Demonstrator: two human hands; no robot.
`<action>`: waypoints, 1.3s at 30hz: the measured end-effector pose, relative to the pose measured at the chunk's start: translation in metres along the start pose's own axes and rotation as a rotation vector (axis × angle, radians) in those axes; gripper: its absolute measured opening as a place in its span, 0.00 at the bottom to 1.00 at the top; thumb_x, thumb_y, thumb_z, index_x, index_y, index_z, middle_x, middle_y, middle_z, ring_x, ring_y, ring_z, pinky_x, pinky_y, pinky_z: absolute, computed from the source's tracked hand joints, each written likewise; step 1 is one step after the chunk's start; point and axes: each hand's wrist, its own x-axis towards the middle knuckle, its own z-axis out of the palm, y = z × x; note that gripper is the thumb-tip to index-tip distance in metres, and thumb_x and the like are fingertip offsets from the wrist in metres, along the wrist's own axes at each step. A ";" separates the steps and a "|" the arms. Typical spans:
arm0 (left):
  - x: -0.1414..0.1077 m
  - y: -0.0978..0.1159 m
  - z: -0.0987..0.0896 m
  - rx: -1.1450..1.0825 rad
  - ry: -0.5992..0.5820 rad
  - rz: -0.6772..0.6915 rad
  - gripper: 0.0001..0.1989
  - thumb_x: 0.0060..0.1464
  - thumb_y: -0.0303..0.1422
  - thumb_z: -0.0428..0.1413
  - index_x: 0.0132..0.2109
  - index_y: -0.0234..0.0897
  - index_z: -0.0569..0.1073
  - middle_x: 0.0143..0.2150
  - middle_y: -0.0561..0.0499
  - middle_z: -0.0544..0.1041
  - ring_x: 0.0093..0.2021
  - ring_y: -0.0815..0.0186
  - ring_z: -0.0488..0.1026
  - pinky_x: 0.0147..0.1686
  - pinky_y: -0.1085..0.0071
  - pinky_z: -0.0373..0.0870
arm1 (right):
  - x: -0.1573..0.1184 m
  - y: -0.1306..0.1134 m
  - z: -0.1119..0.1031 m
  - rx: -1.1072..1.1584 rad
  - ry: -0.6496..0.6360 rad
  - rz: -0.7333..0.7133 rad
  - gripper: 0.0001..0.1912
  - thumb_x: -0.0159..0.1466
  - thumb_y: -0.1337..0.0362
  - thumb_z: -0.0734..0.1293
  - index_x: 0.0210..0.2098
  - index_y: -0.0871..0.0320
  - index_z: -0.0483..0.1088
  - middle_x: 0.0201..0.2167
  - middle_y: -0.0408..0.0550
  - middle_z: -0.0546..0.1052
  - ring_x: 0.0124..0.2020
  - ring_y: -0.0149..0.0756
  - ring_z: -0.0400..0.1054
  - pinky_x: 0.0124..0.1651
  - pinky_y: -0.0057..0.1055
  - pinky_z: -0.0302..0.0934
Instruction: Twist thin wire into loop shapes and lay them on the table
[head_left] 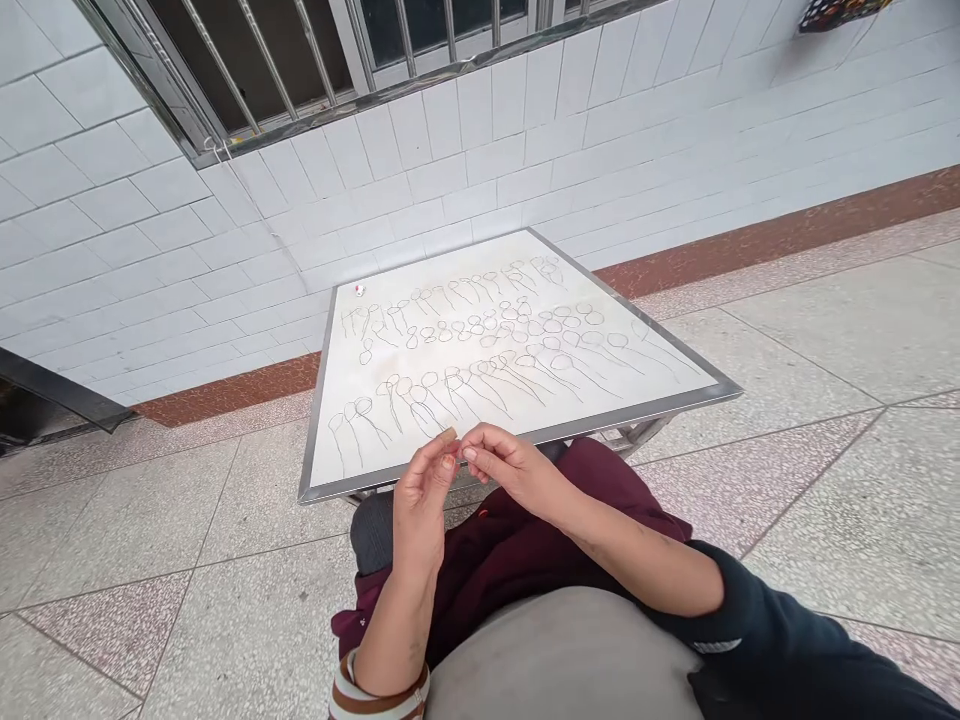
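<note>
Both hands meet just off the near edge of a white table (442, 260) with a metal rim. My left hand (426, 482) pinches thumb against fingers, and a small reddish bit shows between the two hands. Close against it, my right hand (504, 462) is also pinched, its fingertips nearly touching the left ones. What the fingers hold is too small to name. Across the tabletop lie rows of thin looped wires or threads (517, 385), some closed rings, others with two long tails.
A small white and red item (359, 291) lies at the table's far left corner. Behind the table stands a white tiled wall (480, 160) with a barred window (315, 60). A dark patterned object (840, 14) hangs at the top right.
</note>
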 end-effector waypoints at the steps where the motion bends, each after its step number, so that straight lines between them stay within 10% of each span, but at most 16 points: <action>1: -0.001 0.000 -0.002 0.010 -0.005 0.012 0.13 0.56 0.36 0.59 0.48 0.41 0.78 0.51 0.46 0.77 0.54 0.59 0.71 0.54 0.63 0.66 | 0.001 0.001 0.005 -0.022 0.008 -0.011 0.11 0.67 0.54 0.62 0.35 0.55 0.67 0.28 0.40 0.68 0.29 0.29 0.62 0.35 0.29 0.58; 25: -0.019 0.008 -0.055 -0.094 0.259 0.058 0.06 0.54 0.33 0.62 0.39 0.39 0.80 0.42 0.49 0.80 0.44 0.65 0.75 0.51 0.65 0.67 | 0.018 0.007 0.066 -0.019 -0.213 0.074 0.06 0.66 0.62 0.61 0.36 0.56 0.68 0.28 0.41 0.72 0.31 0.30 0.66 0.38 0.30 0.62; 39: -0.020 -0.014 -0.019 -0.153 0.124 0.159 0.06 0.56 0.34 0.60 0.39 0.40 0.81 0.41 0.49 0.77 0.46 0.65 0.73 0.48 0.69 0.69 | -0.009 0.005 0.036 0.009 -0.053 0.046 0.03 0.61 0.64 0.63 0.31 0.57 0.67 0.26 0.41 0.71 0.25 0.27 0.59 0.29 0.26 0.53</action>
